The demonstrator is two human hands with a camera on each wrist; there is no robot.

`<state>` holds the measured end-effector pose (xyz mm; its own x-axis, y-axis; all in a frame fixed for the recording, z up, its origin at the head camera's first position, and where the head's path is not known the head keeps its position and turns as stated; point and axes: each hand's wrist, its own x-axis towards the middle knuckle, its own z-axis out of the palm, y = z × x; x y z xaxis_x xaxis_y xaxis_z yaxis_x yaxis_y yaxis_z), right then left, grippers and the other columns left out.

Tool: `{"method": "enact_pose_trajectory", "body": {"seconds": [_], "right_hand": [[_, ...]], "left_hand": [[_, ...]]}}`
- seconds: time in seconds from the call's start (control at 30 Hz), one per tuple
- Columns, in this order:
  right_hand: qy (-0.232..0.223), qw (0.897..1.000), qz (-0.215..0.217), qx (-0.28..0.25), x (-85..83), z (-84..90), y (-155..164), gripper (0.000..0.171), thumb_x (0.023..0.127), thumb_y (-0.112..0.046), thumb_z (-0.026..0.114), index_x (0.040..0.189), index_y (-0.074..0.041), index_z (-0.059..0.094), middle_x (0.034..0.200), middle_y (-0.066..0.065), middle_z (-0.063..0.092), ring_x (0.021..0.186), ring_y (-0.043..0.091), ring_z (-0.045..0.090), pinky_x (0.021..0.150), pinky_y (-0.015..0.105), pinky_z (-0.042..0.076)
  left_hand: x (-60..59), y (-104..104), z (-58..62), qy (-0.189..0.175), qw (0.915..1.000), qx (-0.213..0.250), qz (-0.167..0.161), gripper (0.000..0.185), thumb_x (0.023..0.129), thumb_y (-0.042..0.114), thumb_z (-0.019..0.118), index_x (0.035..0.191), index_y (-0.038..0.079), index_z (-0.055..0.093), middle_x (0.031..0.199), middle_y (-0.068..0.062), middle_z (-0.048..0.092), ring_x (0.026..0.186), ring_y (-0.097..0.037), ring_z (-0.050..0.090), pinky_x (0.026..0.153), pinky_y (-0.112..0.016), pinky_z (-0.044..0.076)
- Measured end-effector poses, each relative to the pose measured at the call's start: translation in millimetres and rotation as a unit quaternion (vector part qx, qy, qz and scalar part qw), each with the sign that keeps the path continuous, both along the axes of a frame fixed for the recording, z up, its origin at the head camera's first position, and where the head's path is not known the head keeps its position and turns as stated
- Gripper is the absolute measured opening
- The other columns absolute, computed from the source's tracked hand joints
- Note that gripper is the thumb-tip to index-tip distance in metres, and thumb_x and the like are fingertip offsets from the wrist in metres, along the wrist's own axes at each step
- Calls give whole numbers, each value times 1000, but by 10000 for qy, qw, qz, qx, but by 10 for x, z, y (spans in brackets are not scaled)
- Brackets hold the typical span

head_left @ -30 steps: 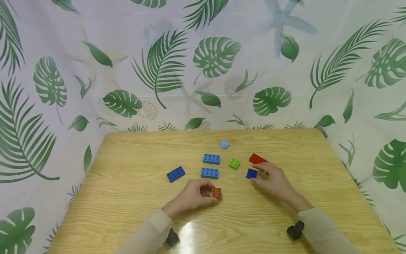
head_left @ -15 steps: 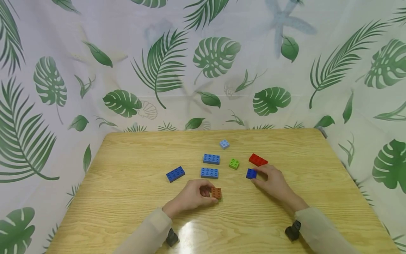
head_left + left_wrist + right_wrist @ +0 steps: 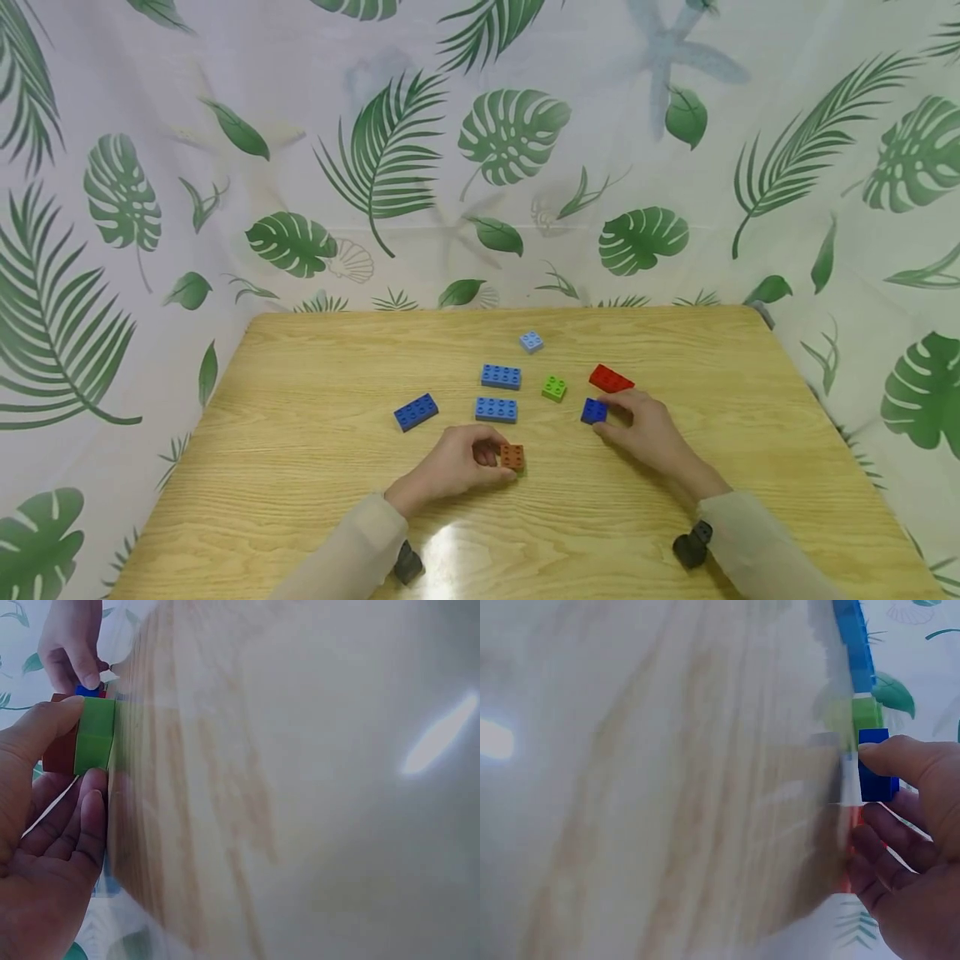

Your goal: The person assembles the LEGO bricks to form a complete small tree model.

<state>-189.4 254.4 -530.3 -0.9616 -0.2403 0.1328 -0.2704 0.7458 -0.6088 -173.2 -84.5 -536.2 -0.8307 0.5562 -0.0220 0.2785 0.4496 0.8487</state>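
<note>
My left hand (image 3: 459, 460) holds a brown toy building brick (image 3: 512, 456) between thumb and fingers, near the middle of the table. In the left wrist view a green brick (image 3: 94, 736) is joined beneath the brown one, close to the tabletop. Further right, my right hand (image 3: 649, 427) pinches a small dark blue brick (image 3: 594, 411) by its sides. The right wrist view shows the thumb on one side of this blue brick (image 3: 874, 766) and the fingers on the other, with the brick slightly above the table surface. A red brick (image 3: 611, 379) lies just beyond the right hand's fingers.
A small lime green brick (image 3: 554, 388) sits left of the red one. Two medium blue bricks (image 3: 500, 377) (image 3: 496, 409) lie in parallel, a darker blue brick (image 3: 416, 412) is angled further left, and a light blue brick (image 3: 531, 342) stands at the back of the wooden table (image 3: 322, 358).
My right hand has moved slightly left and its fingers have closed onto the dark blue brick, uncovering more of the red brick. My left hand stays put with the brown and green bricks.
</note>
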Motion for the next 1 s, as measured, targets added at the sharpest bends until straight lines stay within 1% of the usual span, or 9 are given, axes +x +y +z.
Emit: {"method": "enact_pose_trajectory", "body": {"seconds": [0.1, 0.17, 0.3, 0.53, 0.67, 0.83, 1.0], "right_hand": [[-90, 9999, 15, -92, 23, 47, -43, 43, 93, -20, 82, 130, -3, 72, 126, 18, 72, 107, 31, 67, 90, 48, 56], [-171, 9997, 50, -174, 46, 91, -97, 41, 93, -20, 81, 130, -5, 72, 124, 16, 73, 105, 28, 67, 87, 45, 55], [-265, 9989, 250, -307, 98, 177, -243, 38, 94, -18, 80, 130, -6, 72, 120, 11, 74, 108, 29, 67, 89, 46, 56], [-106, 9965, 792, -238, 170, 305, -500, 36, 93, -15, 82, 127, -6, 73, 117, 9, 75, 105, 30, 67, 85, 48, 59], [-102, 9950, 970, -216, 195, 319, -607, 36, 92, -14, 82, 126, -8, 73, 115, 6, 74, 105, 29, 67, 86, 48, 59], [25, 9929, 1169, -235, 217, 314, -710, 35, 90, -12, 84, 124, -9, 74, 112, 3, 75, 103, 27, 68, 85, 47, 59], [89, 9894, 1423, -287, 234, 325, -788, 35, 90, -12, 84, 123, -10, 74, 112, 3, 75, 103, 28, 68, 85, 48, 59]], "left_hand": [[1, -2, -10, -4, 10000, 3, 12, 36, 88, 27, 89, 118, 12, 75, 91, 5, 70, 78, -3, 61, 71, -22, 54], [-1, -4, -14, 30, 10000, 24, 9, 36, 88, 27, 89, 117, 12, 75, 91, 4, 70, 77, -3, 61, 71, -22, 54], [-2, -2, -17, 74, 10000, -2, 22, 36, 87, 27, 89, 117, 12, 75, 91, 5, 70, 77, -3, 61, 71, -22, 54], [-2, 2, -28, 58, 10000, 10, 27, 35, 87, 29, 89, 116, 13, 75, 90, 6, 70, 77, -3, 61, 72, -22, 54], [-7, 4, -36, 83, 10000, 37, 36, 35, 87, 29, 89, 116, 14, 75, 91, 6, 70, 78, -3, 62, 72, -22, 54], [-6, 4, -37, 60, 10000, 22, 21, 34, 88, 28, 89, 115, 14, 75, 90, 6, 70, 77, -3, 62, 72, -22, 54], [-5, 3, -33, 48, 10000, 28, 35, 32, 87, 28, 89, 113, 16, 76, 90, 7, 70, 78, -4, 62, 72, -22, 54]]}}
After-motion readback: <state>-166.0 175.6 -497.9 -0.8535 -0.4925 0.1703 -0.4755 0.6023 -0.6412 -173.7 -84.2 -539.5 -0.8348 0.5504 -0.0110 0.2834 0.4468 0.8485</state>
